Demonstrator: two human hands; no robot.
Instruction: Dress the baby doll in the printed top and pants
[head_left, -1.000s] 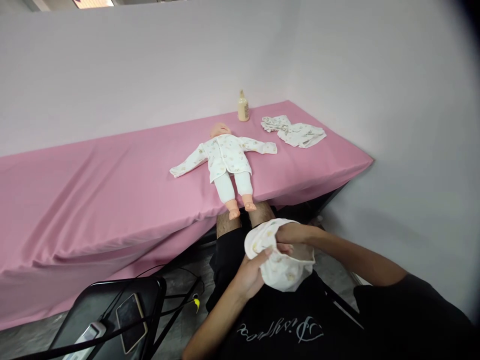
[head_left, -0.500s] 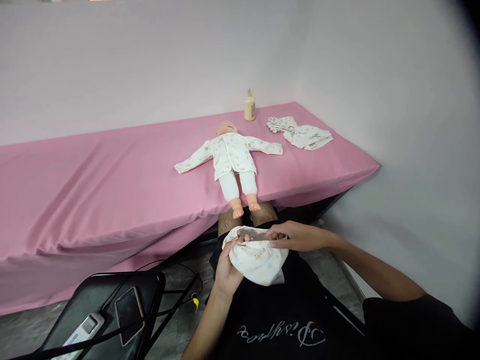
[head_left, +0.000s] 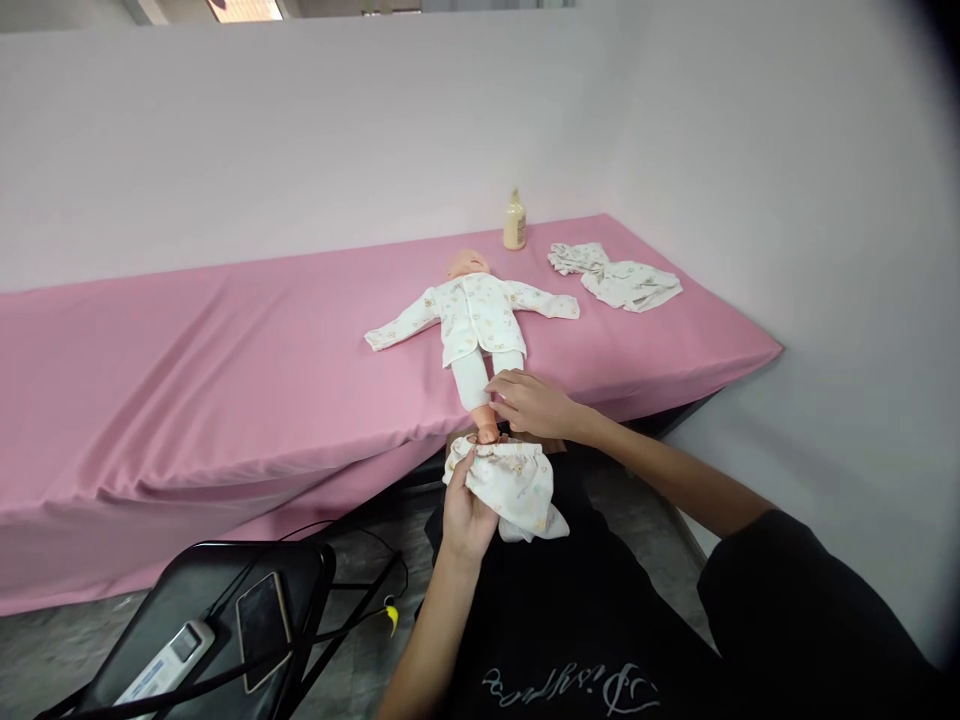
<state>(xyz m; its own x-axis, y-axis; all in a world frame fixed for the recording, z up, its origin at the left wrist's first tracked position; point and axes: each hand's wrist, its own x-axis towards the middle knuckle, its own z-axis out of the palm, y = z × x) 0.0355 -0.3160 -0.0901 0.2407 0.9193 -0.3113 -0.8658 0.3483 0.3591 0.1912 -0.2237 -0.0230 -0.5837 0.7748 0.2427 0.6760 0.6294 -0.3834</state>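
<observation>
A baby doll (head_left: 481, 312) in a white printed jacket and white leggings lies on its back, legs toward me over the bed's front edge. My left hand (head_left: 469, 515) is closed on small white printed baby pants (head_left: 517, 485), gripping their gathered waistband. The waist opening lies right at the doll's foot (head_left: 486, 425) on the left; whether the toes are inside is unclear. Over the doll's other lower leg, my right hand (head_left: 536, 405) reaches in from the right. Its fingers are bent but apart, fingertips beside the left-hand shin. That other foot is hidden behind it.
A pink sheet (head_left: 247, 380) covers the bed. Toward the wall stand a cream pump bottle (head_left: 514, 222) and a crumpled printed garment (head_left: 630, 284). On a black chair (head_left: 217, 560) at lower left lie a phone (head_left: 262, 625) and a white device (head_left: 169, 660) with cables.
My right hand has left the pants and moved up to the doll's legs. My left hand has brought the waistband up to the doll's foot. The view has shifted slightly.
</observation>
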